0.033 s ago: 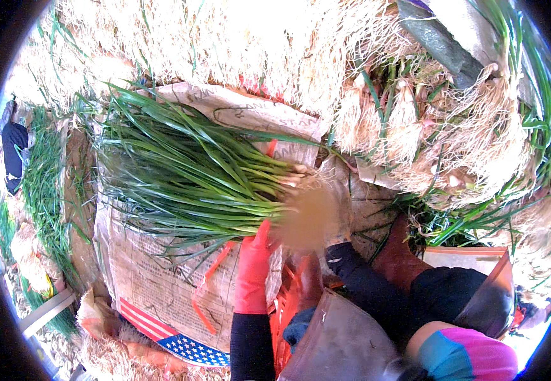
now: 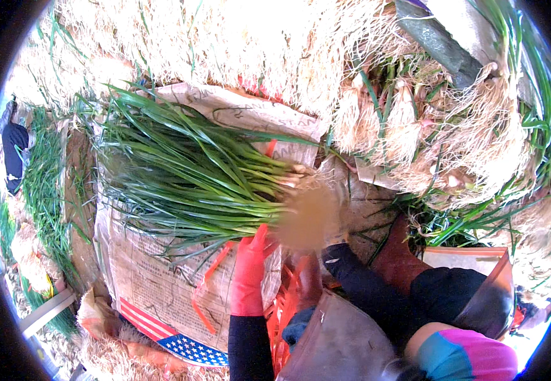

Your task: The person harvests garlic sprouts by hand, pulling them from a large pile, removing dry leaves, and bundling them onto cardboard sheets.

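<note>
A thick bundle of green garlic (image 2: 193, 171) lies with its leaves to the left and its pale stem ends to the right. At the lower edge of the stems is my left hand (image 2: 250, 267) in a red glove, its fingers stretched and apart, touching or nearly touching the stalks. My right arm (image 2: 364, 270), in a dark sleeve, reaches up-left to the root end. A brown blurred patch hides my right hand and the roots there, so its grip does not show. Under the bundle is a printed paper sack (image 2: 155, 260) with a flag-patterned strip.
Piled plants with long pale roots (image 2: 225, 44) fill the far side, and more rooted plants (image 2: 409, 120) stand at the right. Orange strips (image 2: 204, 286) lie on the sack. Cut green leaves (image 2: 50, 184) are at the left. A grey apron (image 2: 339, 343) covers my lap; a brown boot (image 2: 393, 254) is near.
My left hand has eased slightly down, with its fingers a little more apart. My right sleeve has shifted very slightly left. The bundle lies nearly as before.
</note>
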`<state>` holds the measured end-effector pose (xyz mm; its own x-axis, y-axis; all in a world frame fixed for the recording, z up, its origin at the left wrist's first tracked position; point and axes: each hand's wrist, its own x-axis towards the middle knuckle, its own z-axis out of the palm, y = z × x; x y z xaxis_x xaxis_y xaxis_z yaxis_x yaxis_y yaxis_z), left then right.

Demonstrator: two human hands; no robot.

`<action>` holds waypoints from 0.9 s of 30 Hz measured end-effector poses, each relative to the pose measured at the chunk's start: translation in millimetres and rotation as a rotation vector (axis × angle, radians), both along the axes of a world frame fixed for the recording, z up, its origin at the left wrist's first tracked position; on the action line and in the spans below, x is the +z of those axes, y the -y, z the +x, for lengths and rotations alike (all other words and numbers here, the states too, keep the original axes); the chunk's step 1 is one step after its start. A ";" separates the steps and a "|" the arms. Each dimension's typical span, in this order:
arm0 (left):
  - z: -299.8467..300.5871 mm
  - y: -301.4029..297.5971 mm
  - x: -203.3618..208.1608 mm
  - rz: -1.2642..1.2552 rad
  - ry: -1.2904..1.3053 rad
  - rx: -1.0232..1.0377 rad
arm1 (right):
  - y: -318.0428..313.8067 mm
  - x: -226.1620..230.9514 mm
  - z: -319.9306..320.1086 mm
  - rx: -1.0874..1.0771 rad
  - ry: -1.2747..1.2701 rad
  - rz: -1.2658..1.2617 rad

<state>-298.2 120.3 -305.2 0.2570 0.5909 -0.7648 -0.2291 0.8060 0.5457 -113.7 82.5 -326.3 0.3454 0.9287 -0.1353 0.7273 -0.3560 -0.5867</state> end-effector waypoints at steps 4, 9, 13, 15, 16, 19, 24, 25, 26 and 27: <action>-18.5 -14.2 -12.6 0.093 -0.186 -0.201 | -9.6 0.7 -11.8 0.095 0.076 -0.056; -35.8 -14.5 -7.4 0.152 -0.341 -0.344 | -19.9 20.0 -1.5 0.202 0.085 -0.052; -19.9 -1.8 35.2 0.391 -0.671 -0.858 | -20.9 75.6 37.1 0.302 0.149 -0.008; -22.0 16.7 40.2 0.698 -0.852 -1.095 | -28.3 130.8 54.9 0.412 0.218 -0.011; -12.1 14.1 53.0 0.699 -0.755 -1.035 | -29.2 163.0 66.6 0.456 0.258 -0.021; 46.6 20.0 139.5 0.399 0.009 -0.708 | 20.4 287.6 115.1 0.448 0.412 -0.120; 80.9 26.7 236.5 0.313 0.446 -0.884 | 61.0 362.2 139.2 0.663 0.476 -0.086; 94.8 29.8 258.0 0.399 0.436 -0.928 | 72.8 357.7 157.5 0.660 0.516 -0.097; 105.0 32.8 274.4 0.491 0.420 -0.968 | 80.5 338.4 183.0 0.638 0.538 -0.064; 108.5 26.1 280.5 0.666 0.303 -0.967 | 83.1 318.1 205.0 0.592 0.560 0.005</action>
<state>-189.6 94.2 -24.7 0.9255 0.3103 -0.2171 0.1226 0.2968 0.9470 91.3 -0.7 -8.2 -0.1878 0.9787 -0.0834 0.9801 0.1812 -0.0808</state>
